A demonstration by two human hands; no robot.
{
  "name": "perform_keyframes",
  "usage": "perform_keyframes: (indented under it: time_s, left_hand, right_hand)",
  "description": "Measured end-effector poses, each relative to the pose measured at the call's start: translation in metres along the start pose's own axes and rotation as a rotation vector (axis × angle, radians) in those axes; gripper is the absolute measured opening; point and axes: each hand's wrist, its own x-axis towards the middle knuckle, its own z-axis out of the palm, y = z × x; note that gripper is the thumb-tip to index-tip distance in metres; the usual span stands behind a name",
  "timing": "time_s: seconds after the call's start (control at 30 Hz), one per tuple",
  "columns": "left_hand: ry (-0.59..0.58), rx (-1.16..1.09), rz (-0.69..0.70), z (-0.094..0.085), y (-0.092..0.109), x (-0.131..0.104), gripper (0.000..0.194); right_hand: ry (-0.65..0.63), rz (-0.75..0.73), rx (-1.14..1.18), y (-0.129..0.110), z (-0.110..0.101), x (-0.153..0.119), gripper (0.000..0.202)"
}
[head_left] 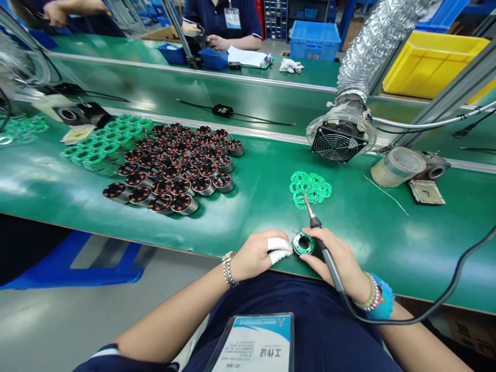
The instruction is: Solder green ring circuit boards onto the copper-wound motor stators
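Note:
A round motor stator (298, 249), topped with a ring-shaped green circuit board, rests near the table's front edge between my hands. My left hand (258, 254), wearing white finger covers, has its closed fingers against the stator's left side; what lies between the fingertips is hidden. A soldering iron (332, 268) lies across my right hand (344, 258), its tip pointing away from me. Thumb and finger of that same hand also touch the stator's right side. Just beyond the iron's tip is a loose pile of green ring boards (315, 187).
Several copper-wound stators (180, 173) stand in rows at left, beside stacked green boards (103, 147). A fume fan (337, 144) hangs at the back. On the right are a round tub (397, 168), a sponge holder (426, 192) and solder wire (387, 195). The iron's cable (434, 307) loops right.

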Motion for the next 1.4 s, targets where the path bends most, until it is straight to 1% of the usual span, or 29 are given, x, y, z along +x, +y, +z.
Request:
perform_keyframes:
  time_s: [0.13, 0.17, 0.23, 0.33, 0.47, 0.6, 0.7, 0.77, 0.87, 1.0, 1.1, 1.23, 1.3, 1.4]
  left_hand:
    - [0.081, -0.565, -0.526, 0.009, 0.009, 0.012, 0.014]
    - [0.111, -0.694, -0.610, 0.010, 0.010, 0.014, 0.016]
    - [0.160, -0.865, -0.691, 0.013, 0.010, 0.014, 0.021]
    - [0.184, -0.965, -0.720, 0.015, 0.007, 0.012, 0.024]
    - [0.183, -0.986, -0.718, 0.015, 0.005, 0.012, 0.023]
    - [0.165, -0.932, -0.709, 0.014, 0.006, 0.015, 0.023]
    - [0.148, -0.889, -0.681, 0.013, 0.007, 0.015, 0.022]
    - [0.142, -0.860, -0.663, 0.012, 0.008, 0.014, 0.022]
    - [0.134, -0.824, -0.659, 0.011, 0.010, 0.014, 0.022]
    - [0.132, -0.819, -0.647, 0.011, 0.011, 0.014, 0.023]
    - [0.142, -0.822, -0.654, 0.012, 0.012, 0.013, 0.024]
    - [0.165, -0.849, -0.642, 0.013, 0.012, 0.012, 0.026]
    - [0.159, -0.845, -0.639, 0.013, 0.013, 0.012, 0.026]
    - [0.105, -0.812, -0.653, 0.011, 0.013, 0.013, 0.027]
  right_hand:
    - [0.039, -0.004, -0.032, -0.003, 0.004, -0.003, 0.038]
    - [0.048, -0.001, -0.037, -0.004, 0.005, -0.003, 0.038]
    - [0.063, 0.005, -0.044, -0.006, 0.006, -0.003, 0.037]
    - [0.070, 0.017, -0.043, -0.006, 0.008, -0.004, 0.037]
    - [0.067, 0.029, -0.029, -0.006, 0.008, -0.006, 0.040]
    - [0.090, -0.020, -0.007, -0.010, 0.004, -0.001, 0.041]
    - [0.132, -0.062, 0.013, -0.013, 0.002, 0.008, 0.030]
    - [0.125, -0.065, 0.044, -0.013, 0.004, 0.015, 0.026]
    - [0.086, -0.063, 0.096, -0.011, 0.007, 0.022, 0.026]
    - [0.093, -0.045, 0.117, -0.011, 0.011, 0.025, 0.027]
    - [0.128, -0.040, 0.086, -0.015, 0.014, 0.024, 0.025]
    - [0.180, -0.100, -0.012, -0.019, 0.020, 0.023, 0.025]
    - [0.186, -0.112, -0.024, -0.021, 0.017, 0.022, 0.025]
    - [0.221, -0.054, 0.018, -0.022, 0.003, 0.018, 0.019]
